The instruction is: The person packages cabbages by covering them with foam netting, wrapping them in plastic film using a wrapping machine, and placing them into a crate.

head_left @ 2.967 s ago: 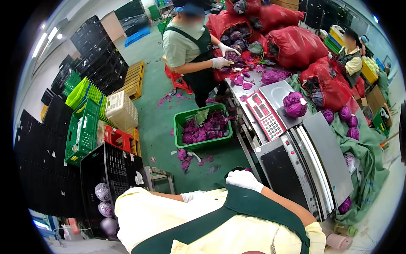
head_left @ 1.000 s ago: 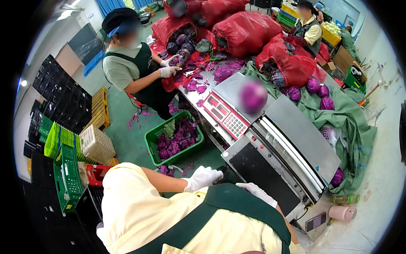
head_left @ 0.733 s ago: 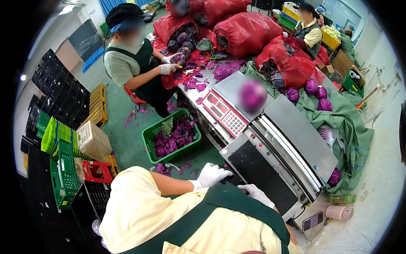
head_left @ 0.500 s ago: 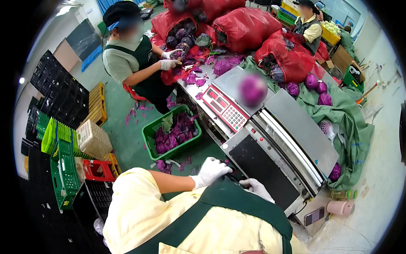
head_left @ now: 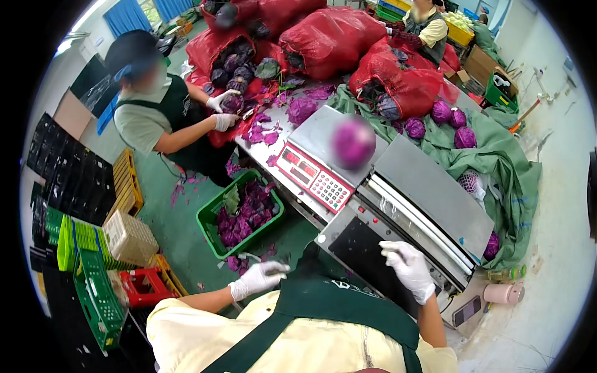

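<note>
Roller machine (head_left: 413, 219) is seen between one and two o'clock from the wearer, its white rollers (head_left: 420, 226) set behind a dark panel (head_left: 357, 241). At eleven o'clock, just beside the apron (head_left: 336, 304), the white-gloved left hand (head_left: 256, 280) is held half open, with nothing grasped. At two o'clock, the right hand (head_left: 408, 268), likewise gloved, is held over the panel, its fingers loosely curled on nothing; whether the panel is touched cannot be told. Farther out at eleven, purple leaves (head_left: 242, 214) are heaped in a green crate (head_left: 257, 239). Toward twelve, a blurred purple cabbage (head_left: 352, 143) is borne by a red-framed scale (head_left: 316, 177) beside the machine. Beyond, at eleven, a second cabbage (head_left: 232, 104) is held in the gloved hands (head_left: 224, 122) of a co-worker (head_left: 146, 127). Farthest, from twelve to one, red sacks (head_left: 336, 37) are piled.
</note>
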A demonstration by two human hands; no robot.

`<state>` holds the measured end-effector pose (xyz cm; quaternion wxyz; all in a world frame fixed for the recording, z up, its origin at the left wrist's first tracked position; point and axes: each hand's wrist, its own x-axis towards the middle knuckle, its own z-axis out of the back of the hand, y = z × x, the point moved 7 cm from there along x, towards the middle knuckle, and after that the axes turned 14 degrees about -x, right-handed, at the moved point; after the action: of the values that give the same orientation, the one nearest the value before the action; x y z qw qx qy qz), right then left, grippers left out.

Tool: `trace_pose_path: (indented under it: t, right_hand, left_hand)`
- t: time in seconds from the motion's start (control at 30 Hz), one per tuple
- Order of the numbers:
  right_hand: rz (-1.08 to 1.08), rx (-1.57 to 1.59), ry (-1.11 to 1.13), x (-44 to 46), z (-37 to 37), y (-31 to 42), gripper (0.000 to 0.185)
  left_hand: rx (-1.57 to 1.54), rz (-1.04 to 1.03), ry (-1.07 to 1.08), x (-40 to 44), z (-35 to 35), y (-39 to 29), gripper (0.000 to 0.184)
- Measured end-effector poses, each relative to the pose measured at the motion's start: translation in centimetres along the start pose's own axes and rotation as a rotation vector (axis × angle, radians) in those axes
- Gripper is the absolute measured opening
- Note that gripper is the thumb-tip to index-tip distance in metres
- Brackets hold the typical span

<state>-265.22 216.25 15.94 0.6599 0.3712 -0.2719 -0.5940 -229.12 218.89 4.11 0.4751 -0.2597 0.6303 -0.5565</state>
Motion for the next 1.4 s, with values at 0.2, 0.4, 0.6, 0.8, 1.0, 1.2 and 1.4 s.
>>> trace_pose_path:
  t: [0.2, 0.4, 0.6, 0.8, 1.0, 1.2, 1.4]
  right_hand:
    - [-0.138, -0.012, -0.262, 2.5, 3.2, -0.6, 0.02]
    - [-0.222, -0.064, -0.364, 5.5, 3.3, 0.3, 0.02]
    - [-0.379, -0.191, -0.459, 3.2, 6.0, -0.3, 0.019]
    - [-0.538, -0.443, -0.563, -3.3, 13.0, -3.4, 0.02]
    - [-0.461, -0.58, -0.611, -5.5, 23.4, -8.8, 0.021]
    - [-0.622, -0.375, -0.6, -8.5, 32.9, -23.5, 0.024]
    - [-0.62, -0.508, -0.48, -4.0, 38.3, -34.6, 0.027]
  left_hand:
    - [-0.224, -0.195, -0.367, 13.5, 12.2, -8.0, 0.027]
    - [-0.284, -0.399, -0.334, 30.2, 13.8, -14.8, 0.027]
    - [-0.129, -0.606, -0.149, 37.9, 6.3, -20.9, 0.028]
    - [0.337, -0.766, 0.026, 37.1, -1.8, -27.0, 0.033]
    - [0.721, -0.615, 0.108, 37.4, -6.1, -26.1, 0.03]
    - [0.786, -0.809, 0.02, 37.9, -6.7, -24.8, 0.023]
    - [0.826, -0.813, 0.004, 37.1, -8.2, -24.8, 0.016]
